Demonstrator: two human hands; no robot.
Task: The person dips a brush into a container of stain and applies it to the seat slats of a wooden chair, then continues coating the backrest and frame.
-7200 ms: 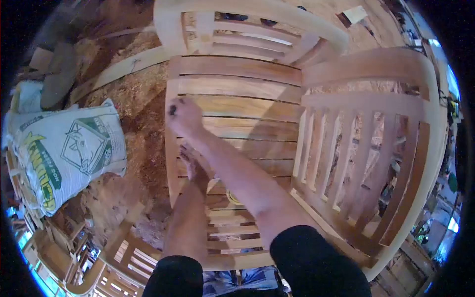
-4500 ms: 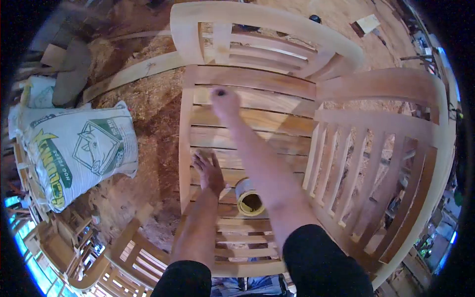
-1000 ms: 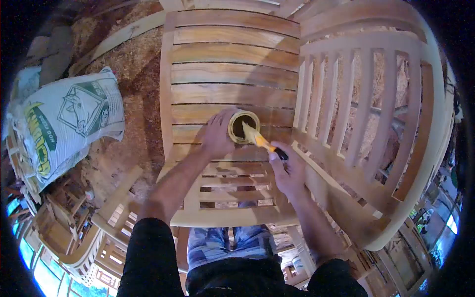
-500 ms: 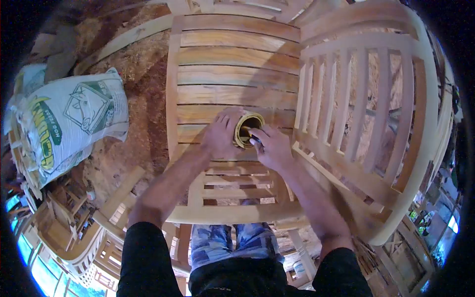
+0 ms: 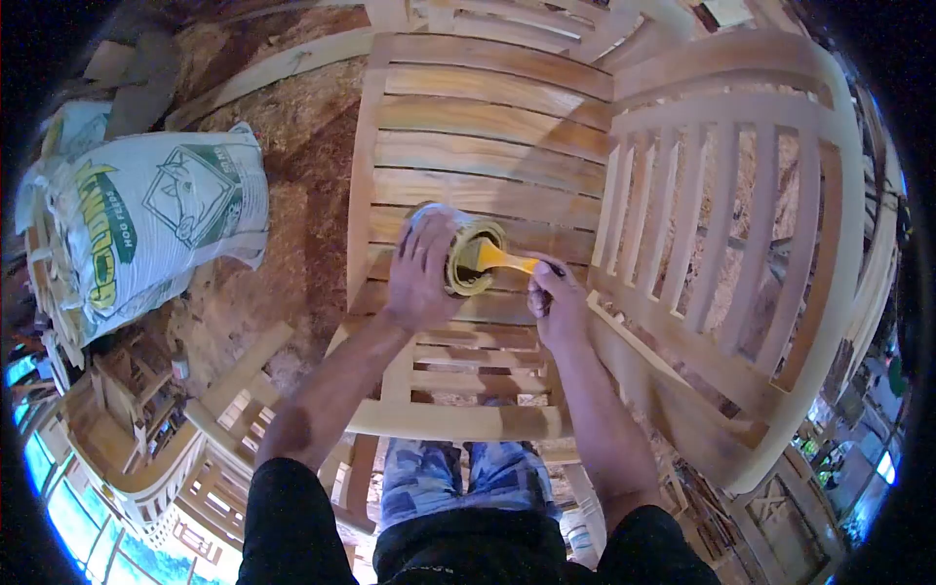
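Observation:
My left hand (image 5: 422,268) is wrapped around the side of a can (image 5: 495,235), which tilts with its mouth toward me and to the right. A paintbrush (image 5: 506,259) with a yellow handle has its bristle end inside the can's mouth. Closed around the far end of that handle is my right hand (image 5: 558,297), to the right of the can. Both hands are above the slatted seat of a wooden bench (image 5: 492,148). What the can holds is dark and hard to make out.
The bench's slatted backrest (image 5: 717,214) rises on the right, and an armrest (image 5: 458,420) crosses close to my body. A white printed feed sack (image 5: 166,224) stands on the dirt floor at left. More wooden furniture (image 5: 127,429) is at lower left.
The brush has been drawn partly out of the can, showing its yellow handle. My right hand has moved right and down, and the can tilts more. The view has shifted slightly.

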